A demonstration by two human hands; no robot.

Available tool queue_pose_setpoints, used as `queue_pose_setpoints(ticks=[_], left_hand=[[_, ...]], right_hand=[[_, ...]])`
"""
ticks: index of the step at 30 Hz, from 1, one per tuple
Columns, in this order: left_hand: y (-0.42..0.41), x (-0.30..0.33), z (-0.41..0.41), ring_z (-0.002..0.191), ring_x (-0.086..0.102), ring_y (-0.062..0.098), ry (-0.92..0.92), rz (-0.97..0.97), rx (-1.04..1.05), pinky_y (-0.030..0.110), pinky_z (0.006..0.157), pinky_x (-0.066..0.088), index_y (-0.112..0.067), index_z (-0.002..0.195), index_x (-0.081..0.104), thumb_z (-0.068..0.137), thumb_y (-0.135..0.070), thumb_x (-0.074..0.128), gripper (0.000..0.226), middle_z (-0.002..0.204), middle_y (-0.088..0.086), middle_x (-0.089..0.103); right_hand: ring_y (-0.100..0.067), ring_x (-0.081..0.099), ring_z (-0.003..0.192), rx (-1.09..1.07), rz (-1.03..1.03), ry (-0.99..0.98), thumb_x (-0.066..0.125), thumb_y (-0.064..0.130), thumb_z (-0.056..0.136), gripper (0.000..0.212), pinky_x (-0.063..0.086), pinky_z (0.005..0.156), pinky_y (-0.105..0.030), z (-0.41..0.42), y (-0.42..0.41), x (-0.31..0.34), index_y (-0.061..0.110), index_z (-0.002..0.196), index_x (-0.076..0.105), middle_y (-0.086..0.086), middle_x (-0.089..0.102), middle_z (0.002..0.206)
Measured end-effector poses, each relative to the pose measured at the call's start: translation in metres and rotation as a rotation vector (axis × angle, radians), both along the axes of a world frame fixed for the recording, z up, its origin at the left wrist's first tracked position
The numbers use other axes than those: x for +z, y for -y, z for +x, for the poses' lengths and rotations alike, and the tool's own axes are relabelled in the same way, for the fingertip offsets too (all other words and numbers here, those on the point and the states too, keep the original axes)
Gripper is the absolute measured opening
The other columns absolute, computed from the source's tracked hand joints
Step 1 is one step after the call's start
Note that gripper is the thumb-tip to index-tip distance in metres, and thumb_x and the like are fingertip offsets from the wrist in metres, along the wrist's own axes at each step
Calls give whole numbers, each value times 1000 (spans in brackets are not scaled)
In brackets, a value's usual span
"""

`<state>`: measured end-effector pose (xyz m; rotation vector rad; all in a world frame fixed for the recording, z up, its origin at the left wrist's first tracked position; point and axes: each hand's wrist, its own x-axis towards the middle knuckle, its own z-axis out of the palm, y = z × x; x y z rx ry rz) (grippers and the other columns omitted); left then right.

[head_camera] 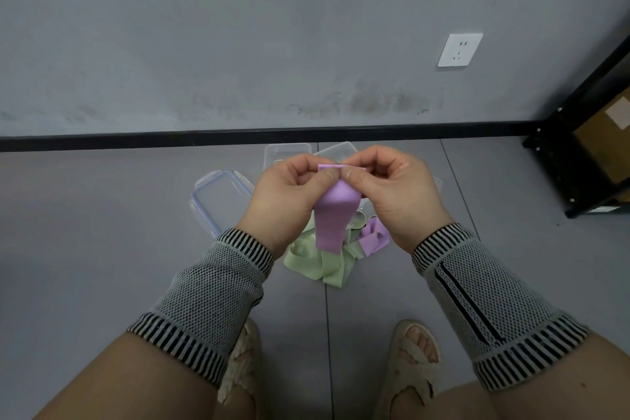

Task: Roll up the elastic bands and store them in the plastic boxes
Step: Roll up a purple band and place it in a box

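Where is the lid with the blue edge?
The lid lies on the floor, just left of the left hand and the heap of green bands.

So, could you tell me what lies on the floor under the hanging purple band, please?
Green bands and another purple band lie there in a pile; the held purple band covers the pile's middle.

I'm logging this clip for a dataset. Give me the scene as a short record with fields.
left hand: pinches top edge of purple band
right hand: pinches same edge
band state: hanging, roll just begun
floor pile: green bands, another purple band
boxes: clear, behind the hands
lid: on the floor, left
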<state>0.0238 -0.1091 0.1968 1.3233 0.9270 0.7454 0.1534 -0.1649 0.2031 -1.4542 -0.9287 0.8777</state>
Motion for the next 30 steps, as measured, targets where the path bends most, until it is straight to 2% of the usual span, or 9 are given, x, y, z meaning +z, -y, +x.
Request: queue_pose_setpoints(ticks=[5,11,14,17,21,23,26,28,30], left_hand=[[-1,0,0,81,65,21,-16,-9,-17,46,87,52,-12,85,69,91,-7,57,14,87,13,71],[-1,2,-2,82,65,24,-44,-13,-54,43,87,52,-8,87,67,92,-7,55,13,89,19,70],[-1,2,-2,79,60,25,-53,-52,-62,43,83,51,-4,89,66,91,-6,55,12,86,20,66],[-1,4,-1,77,55,23,-19,-104,-51,37,74,48,-5,84,64,90,-8,56,10,84,17,63],[0,10,-1,82,53,26,23,-203,-11,40,74,41,-8,81,65,71,-18,57,16,95,25,62],[-1,11,-1,77,51,24,28,-232,16,35,69,39,-13,71,65,71,-17,57,9,82,17,61],[-2,11,-2,76,47,23,33,-274,38,32,66,35,-16,62,66,77,-11,57,18,76,10,56],[-1,11,-3,82,48,25,43,-305,43,38,73,36,-16,63,69,68,-16,57,13,85,15,57],[-1,10,-4,88,49,29,66,-327,55,43,78,35,-8,77,70,65,-17,56,20,94,21,56]], right_hand=[[-17,63,72,10,7,3,68,1,81,13,56,71,-31,0,1,1,13,74,68,-12,69,79],[-14,60,72,22,28,6,65,-4,81,17,54,68,-25,-2,2,3,12,75,66,-7,66,77],[-14,59,73,27,38,21,64,-5,82,19,54,70,-27,-1,2,4,13,76,66,-5,65,78],[-13,59,73,39,44,33,63,-5,82,22,53,71,-27,-1,3,4,16,76,67,-2,65,76],[-9,58,71,77,67,69,62,-7,82,29,51,69,-24,-2,3,4,20,74,67,2,65,73],[-8,59,72,100,76,82,60,-8,82,31,51,71,-24,-3,3,5,21,74,68,3,66,73],[-5,62,71,125,96,150,58,-10,83,35,53,72,-21,-4,4,6,22,75,69,9,68,73],[-18,65,72,121,100,234,58,-7,84,36,55,71,-31,-5,5,3,26,77,69,1,70,74],[-29,65,71,110,105,291,59,-3,85,37,54,67,-38,-5,6,0,32,77,69,-7,71,76]])
